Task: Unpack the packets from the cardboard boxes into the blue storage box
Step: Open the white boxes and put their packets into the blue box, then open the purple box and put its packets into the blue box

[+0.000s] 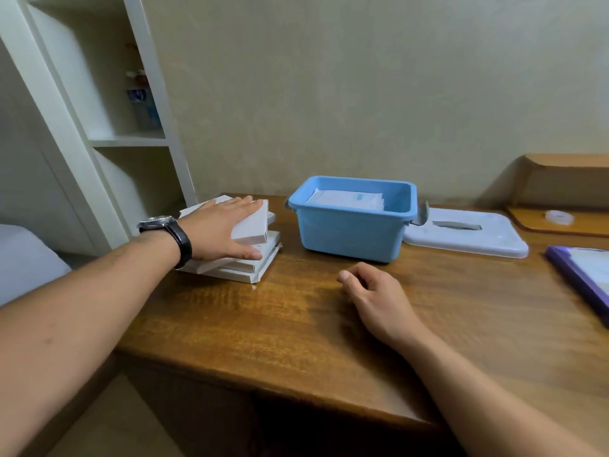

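Note:
A stack of white cardboard boxes [260,258] lies at the left end of the wooden desk. My left hand [217,232], with a black watch on its wrist, grips the top box [253,225], which sits tilted on the stack. To the right stands the blue storage box [349,232], lid off, with white packets [346,197] lying inside. My right hand [372,291] rests on the desk in front of the blue box, fingers loosely curled and holding nothing.
The white lid [468,235] lies right of the blue box. A purple folder [580,275] sits at the desk's right edge, a tape roll [558,216] on a wooden shelf behind. A white shelf unit [108,127] stands left.

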The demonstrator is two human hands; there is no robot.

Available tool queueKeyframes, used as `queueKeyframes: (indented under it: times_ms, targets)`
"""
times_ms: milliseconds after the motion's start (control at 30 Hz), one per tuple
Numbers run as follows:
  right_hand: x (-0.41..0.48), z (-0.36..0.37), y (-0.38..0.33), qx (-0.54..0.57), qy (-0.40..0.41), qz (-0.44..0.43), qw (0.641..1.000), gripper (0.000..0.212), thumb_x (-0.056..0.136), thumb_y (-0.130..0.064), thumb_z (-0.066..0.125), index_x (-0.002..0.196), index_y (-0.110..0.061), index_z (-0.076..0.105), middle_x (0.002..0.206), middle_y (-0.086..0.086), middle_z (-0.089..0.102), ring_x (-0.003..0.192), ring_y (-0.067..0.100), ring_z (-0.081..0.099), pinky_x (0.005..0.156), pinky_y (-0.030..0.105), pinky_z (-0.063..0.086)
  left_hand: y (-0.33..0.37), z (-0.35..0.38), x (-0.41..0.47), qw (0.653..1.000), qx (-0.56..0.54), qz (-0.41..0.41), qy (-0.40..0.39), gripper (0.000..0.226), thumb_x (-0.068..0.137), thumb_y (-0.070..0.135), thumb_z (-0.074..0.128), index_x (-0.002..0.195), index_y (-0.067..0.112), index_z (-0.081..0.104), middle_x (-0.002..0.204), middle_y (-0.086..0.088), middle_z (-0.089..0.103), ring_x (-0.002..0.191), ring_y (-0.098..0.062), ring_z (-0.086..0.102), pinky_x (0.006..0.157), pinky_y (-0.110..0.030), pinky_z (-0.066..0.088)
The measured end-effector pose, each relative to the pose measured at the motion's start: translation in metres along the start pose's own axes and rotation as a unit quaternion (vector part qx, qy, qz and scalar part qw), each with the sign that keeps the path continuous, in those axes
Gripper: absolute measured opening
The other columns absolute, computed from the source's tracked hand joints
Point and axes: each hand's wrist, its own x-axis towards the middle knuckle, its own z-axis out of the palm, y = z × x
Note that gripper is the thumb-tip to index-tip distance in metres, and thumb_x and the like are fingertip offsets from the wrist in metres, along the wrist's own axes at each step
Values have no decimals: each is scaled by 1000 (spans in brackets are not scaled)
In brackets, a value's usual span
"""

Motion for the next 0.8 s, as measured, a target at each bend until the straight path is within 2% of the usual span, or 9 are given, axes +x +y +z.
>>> queueKeyframes:
  times_ms: [167,233,300,367,467,633,700,800]
  targets:
    - [-5,-7,4,20,24,17,999,26,107,-46,58,94,-29,73,88,-8,77,83,7,70,71,27,51,21,-13,-4,1000,-8,-1,14,118,79,85,61,169,36,2,178,6,3,164,-17,8,132,-45,8]
    - [-6,-9,4,24,26,23,999,25,107,-46,58,96,-29,72,89,-8,76,81,5,69,67,22,51,43,-15,-12,997,-27,11,67,112,81,84,61,169,34,12,177,6,9,163,-16,12,131,-42,12]
    - [-7,-13,3,28,40,29,998,21,107,-42,59,98,-28,71,88,-9,74,78,3,67,61,13,47,81,-11,-24,986,-65,50,148,93,89,76,61,164,31,32,173,5,29,158,-16,29,127,-37,24]
    - [-7,-18,5,23,71,25,997,15,106,-39,60,102,-28,70,93,-12,72,84,1,65,69,15,45,131,3,-35,971,-102,92,196,72,92,69,57,152,29,52,157,6,53,144,-15,48,118,-38,39]
    - [-10,-40,15,28,117,37,992,17,105,-33,64,116,-22,70,103,-10,71,94,9,65,84,26,49,203,35,-38,965,-133,140,178,58,94,64,50,141,32,60,137,10,66,128,-14,58,105,-41,49]
    - [-40,-118,46,-38,220,70,972,28,103,-29,66,129,-19,67,112,-5,71,102,10,66,90,27,52,289,74,-9,961,-219,138,94,46,101,47,57,144,31,56,140,10,64,128,-14,58,109,-41,47]
    - [-55,-158,62,-80,278,82,954,28,101,-26,66,129,-20,66,113,-4,70,105,13,66,94,32,55,315,80,9,963,-221,133,81,45,102,46,57,145,31,55,140,9,63,129,-15,57,110,-42,45]
    - [-69,-219,93,-178,375,121,902,34,97,-28,67,129,-16,64,123,5,68,117,26,62,101,45,51,350,82,34,965,-213,134,67,45,102,48,55,144,32,54,140,10,63,130,-17,54,111,-43,44]
